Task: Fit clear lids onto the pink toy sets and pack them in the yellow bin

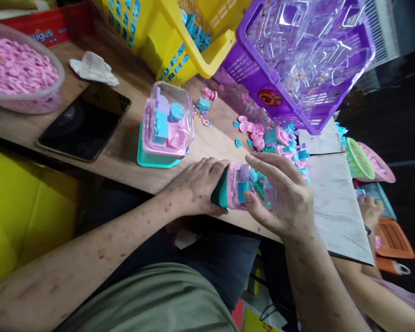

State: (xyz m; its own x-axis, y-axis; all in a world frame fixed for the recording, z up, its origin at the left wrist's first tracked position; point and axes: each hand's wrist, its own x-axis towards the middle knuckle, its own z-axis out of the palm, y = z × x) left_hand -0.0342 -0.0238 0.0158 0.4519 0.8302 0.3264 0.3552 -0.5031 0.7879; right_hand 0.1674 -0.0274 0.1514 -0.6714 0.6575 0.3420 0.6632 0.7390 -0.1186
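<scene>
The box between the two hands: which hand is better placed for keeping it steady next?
Probably the left hand: it holds the green base, while the right hand curves around the clear part.

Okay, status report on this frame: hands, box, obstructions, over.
Left hand gripping toy box, tipped on its side. Right hand cupped at its top, grip unclear. Loose pieces beyond, none visibly blocking.

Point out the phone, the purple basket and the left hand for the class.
Phone (85,121): head view, on its dark screen.
Purple basket (242,53): head view, on its side wall.
Left hand (198,184): head view, on the back of the hand.
</scene>
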